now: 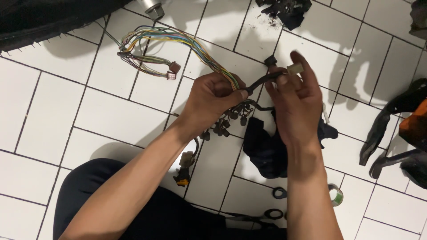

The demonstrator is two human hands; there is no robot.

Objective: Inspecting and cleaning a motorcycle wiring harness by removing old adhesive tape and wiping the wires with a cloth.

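Your left hand (213, 100) is closed around a wiring harness (178, 44), pinching it where the coloured wires run into a black-taped section (262, 81). Your right hand (296, 100) grips the other end of that taped section, with a small cream connector (295, 68) held between thumb and fingertips. The harness is lifted above the white tiled floor (111, 115); its loose wires loop away to the upper left and end in two small brown plugs (172, 71) lying on the tiles. Several dark connectors (227, 122) hang below your left hand, and a yellow-and-black plug (182, 178) dangles near your forearm. A dark cloth (262, 151) lies under your right wrist. Scissors (275, 202) and a roll of tape (336, 194) lie close to your right forearm.
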